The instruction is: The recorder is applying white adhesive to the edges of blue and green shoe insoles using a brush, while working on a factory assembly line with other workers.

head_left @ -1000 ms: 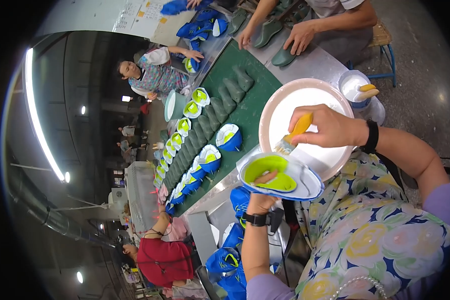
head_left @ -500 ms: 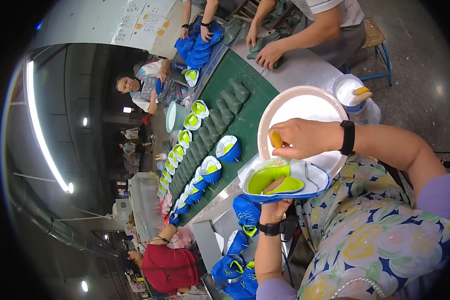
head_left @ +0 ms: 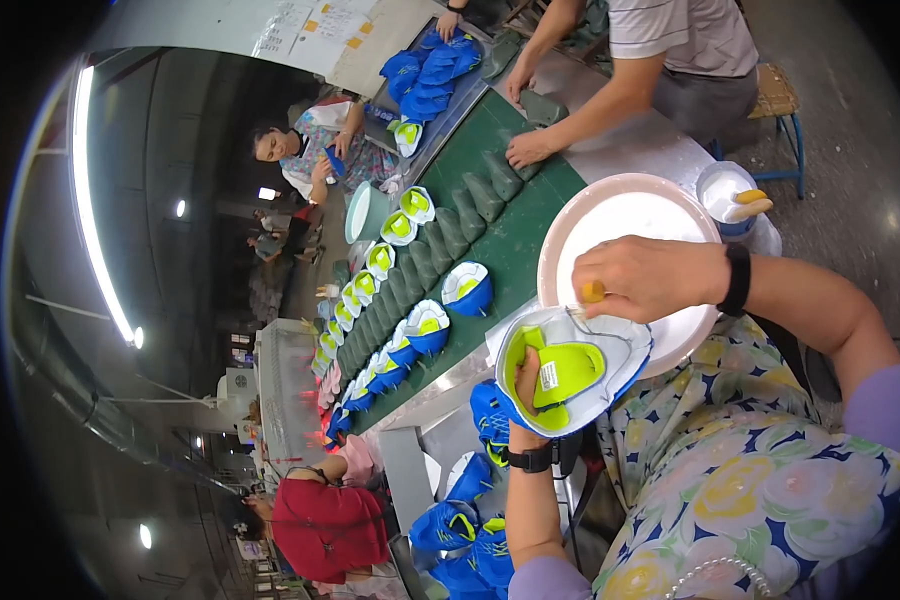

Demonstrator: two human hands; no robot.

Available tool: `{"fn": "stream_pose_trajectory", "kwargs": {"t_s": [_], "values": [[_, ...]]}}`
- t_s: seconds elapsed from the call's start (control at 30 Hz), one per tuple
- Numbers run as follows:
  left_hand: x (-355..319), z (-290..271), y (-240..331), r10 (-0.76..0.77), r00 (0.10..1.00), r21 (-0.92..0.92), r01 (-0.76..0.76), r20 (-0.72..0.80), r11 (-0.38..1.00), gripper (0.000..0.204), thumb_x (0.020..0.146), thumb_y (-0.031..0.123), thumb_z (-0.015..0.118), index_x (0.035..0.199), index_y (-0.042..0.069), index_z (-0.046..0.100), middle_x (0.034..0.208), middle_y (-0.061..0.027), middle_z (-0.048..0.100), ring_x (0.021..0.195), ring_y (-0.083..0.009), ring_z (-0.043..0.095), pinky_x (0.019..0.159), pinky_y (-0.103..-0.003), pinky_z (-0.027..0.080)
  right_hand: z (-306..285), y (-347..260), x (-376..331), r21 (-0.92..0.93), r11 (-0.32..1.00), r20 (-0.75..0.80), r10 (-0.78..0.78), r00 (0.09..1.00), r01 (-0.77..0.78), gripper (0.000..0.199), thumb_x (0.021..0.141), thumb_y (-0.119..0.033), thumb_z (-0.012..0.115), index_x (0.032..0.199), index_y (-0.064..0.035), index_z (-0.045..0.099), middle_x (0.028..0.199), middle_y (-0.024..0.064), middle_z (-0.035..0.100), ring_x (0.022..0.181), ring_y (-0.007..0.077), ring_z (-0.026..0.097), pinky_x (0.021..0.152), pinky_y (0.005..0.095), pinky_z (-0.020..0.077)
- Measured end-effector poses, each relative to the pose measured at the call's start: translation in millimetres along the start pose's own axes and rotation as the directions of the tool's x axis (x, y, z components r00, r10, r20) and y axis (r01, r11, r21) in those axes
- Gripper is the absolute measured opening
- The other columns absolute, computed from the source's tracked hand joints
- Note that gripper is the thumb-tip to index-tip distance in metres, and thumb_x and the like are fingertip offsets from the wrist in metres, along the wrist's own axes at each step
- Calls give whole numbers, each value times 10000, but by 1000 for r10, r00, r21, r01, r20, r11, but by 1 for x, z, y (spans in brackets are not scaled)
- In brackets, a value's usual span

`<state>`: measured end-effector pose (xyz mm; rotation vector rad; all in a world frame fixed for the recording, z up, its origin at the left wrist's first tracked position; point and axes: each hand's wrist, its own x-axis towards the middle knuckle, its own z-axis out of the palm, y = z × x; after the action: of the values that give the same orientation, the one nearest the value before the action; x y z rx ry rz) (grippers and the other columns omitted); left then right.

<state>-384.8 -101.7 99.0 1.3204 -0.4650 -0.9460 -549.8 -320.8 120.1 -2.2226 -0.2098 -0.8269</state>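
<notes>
My left hand (head_left: 528,388) reaches inside a blue, white and lime-green shoe upper (head_left: 615,365) and grips it. The upper is tilted so that its white underside rim and green lining show. Above its rim, my right hand (head_left: 642,277) is closed around a brush (head_left: 592,291) with a yellow handle; its bristles are hidden. Just behind both hands stands a wide pink basin (head_left: 553,235) of white liquid, which the right hand partly covers.
Green shoe lasts (head_left: 425,265) and more uppers (head_left: 427,328) stand in rows on the green conveyor (head_left: 510,235). A small bucket (head_left: 715,185) holding yellow handles is at right. Blue uppers (head_left: 445,525) lie by my left arm. Co-workers' hands (head_left: 533,150) handle lasts across the belt.
The upper has tilted, turning its open underside more into view. My right hand with the brush has come down to its rim. The co-worker's hands across the belt have shifted among the lasts.
</notes>
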Motion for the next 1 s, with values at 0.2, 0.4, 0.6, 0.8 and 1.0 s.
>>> {"fn": "stream_pose_trajectory", "kwargs": {"t_s": [0.2,0.4,0.6,0.8,1.0], "values": [[6,-8,1,59,998,113,-60,9,992,240,1021,278,583,1126,67,630,954,-65,700,808,-154,705,682,-298,580,-10,-11,9,46,974,-76,225,971,-222,213,891,-204,680,916,-1,619,847,176,624,781,364,649,714,424,508],[29,-25,7,224,963,225,-188,-152,956,314,1048,336,530,1197,68,598,1014,-64,692,848,-160,693,694,-301,573,-10,16,9,-47,907,-123,412,903,-419,269,887,-242,683,860,25,664,761,183,655,677,315,649,641,410,494],[123,-161,-28,96,971,112,-73,-220,991,216,1030,289,551,1143,109,591,952,-31,656,731,-148,606,588,-279,477,-20,23,-21,282,802,-212,588,781,-527,243,880,-218,713,890,23,676,711,71,638,645,137,585,605,302,464],[244,-148,-86,155,967,-62,-171,-200,983,316,1022,141,501,1332,164,440,1101,-78,630,888,-231,639,765,-385,580,-17,11,-47,359,625,-63,758,650,-694,185,882,-151,690,937,25,674,828,83,679,740,144,630,679,283,495],[285,-278,-157,169,733,506,265,-658,821,790,907,6,543,1573,137,139,1091,-119,589,705,-201,600,585,-352,533,8,16,-42,373,587,85,750,657,-718,126,857,-86,700,920,-3,628,816,67,665,763,130,639,680,270,495]]}}
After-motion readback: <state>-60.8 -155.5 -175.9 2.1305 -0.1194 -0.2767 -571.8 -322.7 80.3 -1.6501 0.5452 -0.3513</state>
